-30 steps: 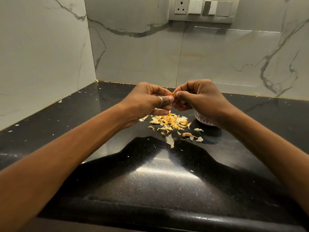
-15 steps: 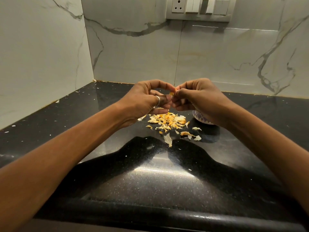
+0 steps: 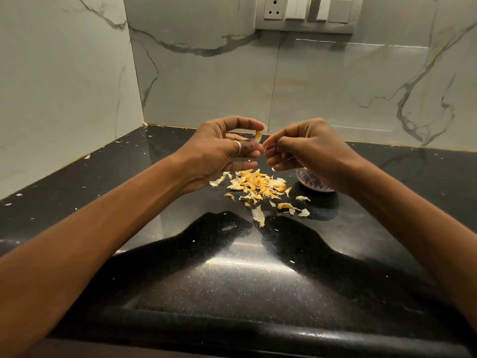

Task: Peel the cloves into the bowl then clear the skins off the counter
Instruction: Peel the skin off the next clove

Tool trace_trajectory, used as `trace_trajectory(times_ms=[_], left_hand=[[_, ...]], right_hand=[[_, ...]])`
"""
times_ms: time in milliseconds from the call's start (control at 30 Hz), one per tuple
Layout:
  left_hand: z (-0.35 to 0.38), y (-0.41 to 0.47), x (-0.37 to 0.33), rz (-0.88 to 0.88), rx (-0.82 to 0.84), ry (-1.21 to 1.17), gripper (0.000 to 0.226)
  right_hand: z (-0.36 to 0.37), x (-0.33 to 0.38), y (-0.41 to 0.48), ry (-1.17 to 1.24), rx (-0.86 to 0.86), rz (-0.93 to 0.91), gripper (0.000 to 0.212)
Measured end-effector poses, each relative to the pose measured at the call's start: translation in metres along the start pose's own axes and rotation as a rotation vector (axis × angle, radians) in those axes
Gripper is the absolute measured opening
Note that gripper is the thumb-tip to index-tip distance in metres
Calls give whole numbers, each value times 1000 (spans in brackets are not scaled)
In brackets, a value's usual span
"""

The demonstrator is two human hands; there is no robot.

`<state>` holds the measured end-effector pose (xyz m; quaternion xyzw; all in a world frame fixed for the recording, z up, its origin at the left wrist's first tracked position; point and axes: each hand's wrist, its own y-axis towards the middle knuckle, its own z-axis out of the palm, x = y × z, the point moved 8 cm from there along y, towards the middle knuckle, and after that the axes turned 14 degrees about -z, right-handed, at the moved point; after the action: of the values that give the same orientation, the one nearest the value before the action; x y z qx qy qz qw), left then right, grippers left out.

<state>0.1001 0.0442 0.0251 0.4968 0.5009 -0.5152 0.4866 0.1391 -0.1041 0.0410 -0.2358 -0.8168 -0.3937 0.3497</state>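
Observation:
My left hand (image 3: 222,151), with a ring on one finger, pinches a small clove (image 3: 258,135) between thumb and forefinger above the counter. Close to its right, my right hand (image 3: 304,148) has its fingers curled and pinches a thin strip of skin (image 3: 265,148) at its fingertips. Below both hands a heap of yellowish skins (image 3: 258,186) lies on the black counter (image 3: 232,280). A small white bowl with a blue pattern (image 3: 311,180) stands under my right wrist, mostly hidden; its contents cannot be seen.
Marble walls meet in a corner at the back left. A socket and switch panel (image 3: 304,12) sits high on the back wall. Small white flecks dot the counter's left side. The rounded front edge of the counter (image 3: 258,334) runs across the bottom.
My hands, which were pressed together on the clove, have drawn a little apart. The clove stays in my left fingers and a bit of skin has come away with the right.

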Motion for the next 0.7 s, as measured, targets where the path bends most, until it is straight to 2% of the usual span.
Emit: trace_trajectory(times_ms=[200,333,700], left_hand=[[5,-1,1,11,6,65,33],[7,-3,0,14,17,104,31],[9,-3,0,16,8,121,29]], right_hand=[[-2,4,2,-95,-33,-65,9],[-3,4,2,-65,-47,-73,16],[-1,8,2,-81,-12,-113,14]])
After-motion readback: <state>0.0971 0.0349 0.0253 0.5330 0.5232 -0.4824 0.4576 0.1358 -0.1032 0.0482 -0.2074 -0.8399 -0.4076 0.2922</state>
